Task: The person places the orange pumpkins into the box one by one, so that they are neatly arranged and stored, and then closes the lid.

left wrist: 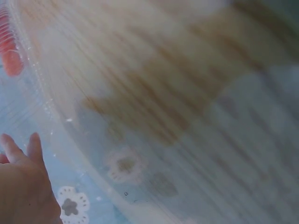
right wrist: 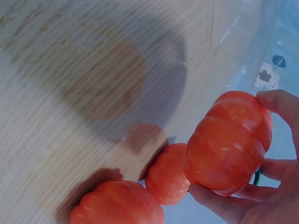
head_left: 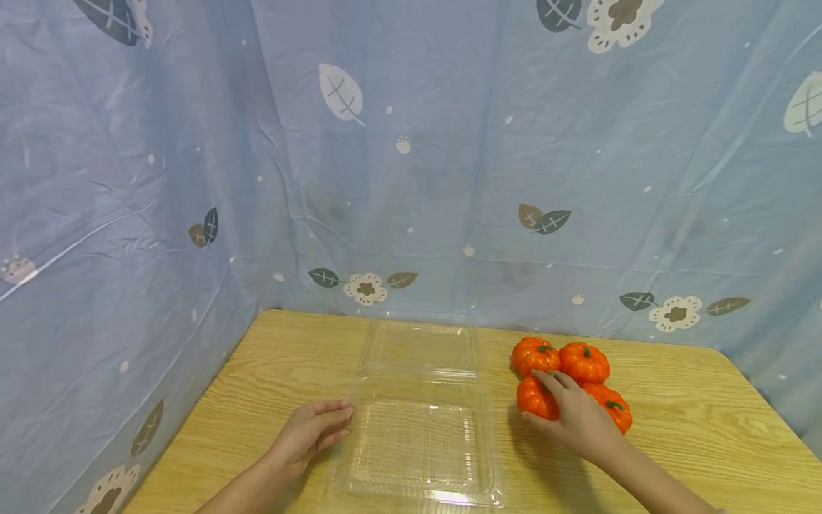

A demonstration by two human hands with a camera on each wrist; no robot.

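A small orange toy pumpkin (right wrist: 229, 142) is gripped in my right hand (head_left: 578, 417), thumb on one side and fingers on the other. In the right wrist view it is tilted, with a bit of green stem showing beside the fingers. Three more pumpkins stand close by: one at the back left (head_left: 535, 355), one at the back right (head_left: 584, 362) and one partly behind the hand (head_left: 611, 407). My left hand (head_left: 310, 432) is at the left edge of a clear plastic clamshell box (head_left: 417, 492), its fingers loosely bent with nothing between them.
The box lies open on the wooden table (head_left: 295, 350), its lid (head_left: 420, 346) folded back toward the curtain. A blue curtain (head_left: 449, 178) with leaves and flowers hangs along the table's back and left edges. Bare wood shows between the box and the pumpkins.
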